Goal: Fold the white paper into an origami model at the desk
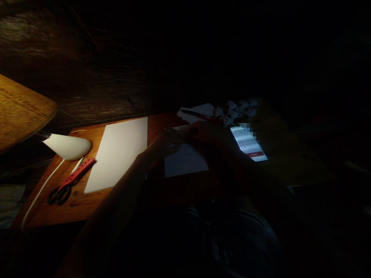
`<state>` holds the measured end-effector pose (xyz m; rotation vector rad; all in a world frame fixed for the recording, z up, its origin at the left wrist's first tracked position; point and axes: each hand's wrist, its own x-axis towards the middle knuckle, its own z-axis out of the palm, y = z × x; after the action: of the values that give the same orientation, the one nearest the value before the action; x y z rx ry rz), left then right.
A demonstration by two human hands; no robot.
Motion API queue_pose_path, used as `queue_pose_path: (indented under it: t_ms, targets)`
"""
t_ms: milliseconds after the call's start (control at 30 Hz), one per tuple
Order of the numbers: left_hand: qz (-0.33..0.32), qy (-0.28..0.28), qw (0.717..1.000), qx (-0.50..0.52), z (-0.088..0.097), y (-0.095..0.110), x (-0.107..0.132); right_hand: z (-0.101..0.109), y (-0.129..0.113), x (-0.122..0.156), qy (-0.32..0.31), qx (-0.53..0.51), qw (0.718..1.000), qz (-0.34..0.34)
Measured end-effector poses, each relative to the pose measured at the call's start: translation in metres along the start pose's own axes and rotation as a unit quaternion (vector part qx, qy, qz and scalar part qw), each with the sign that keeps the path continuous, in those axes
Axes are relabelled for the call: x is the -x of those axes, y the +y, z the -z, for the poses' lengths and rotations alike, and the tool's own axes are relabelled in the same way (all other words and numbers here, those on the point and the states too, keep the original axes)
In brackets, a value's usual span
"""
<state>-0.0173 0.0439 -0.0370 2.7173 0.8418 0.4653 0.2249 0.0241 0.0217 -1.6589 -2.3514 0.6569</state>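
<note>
Head view, dim light: your phone point(248, 143) lies lit at right, its red button and on-screen text too blurred to read. Your left hand point(168, 143) rests on the small white paper sheet point(185, 163), fingers extended; your right hand point(203, 133) sits shadowed at that sheet's far edge. Whether either grips it, you cannot tell. A narrow strip of wooden desk point(69, 208) separates it from the larger blank sheet point(116, 154), with a red ruler point(77, 173), black-handled scissors point(59, 195) and a white lamp point(68, 146) further left. Crumpled paper point(237, 112) lies beyond your hands.
</note>
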Motion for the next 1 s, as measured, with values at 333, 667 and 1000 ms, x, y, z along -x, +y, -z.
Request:
queue_pose_path:
  t_ms: [333,667,1000]
  targets:
    - [0.031,-0.027,0.998,-0.037,0.009,0.016,-0.003,0.006,-0.011,0.006,-0.006,0.006,0.999,-0.047]
    - [0.035,-0.032,0.997,-0.055,0.01,0.019,-0.005,0.002,0.0,0.0,-0.019,-0.002,1.0,0.01]
    - [0.027,-0.03,0.997,-0.059,0.01,0.021,-0.003,-0.001,0.002,-0.001,-0.019,-0.032,0.999,0.0]
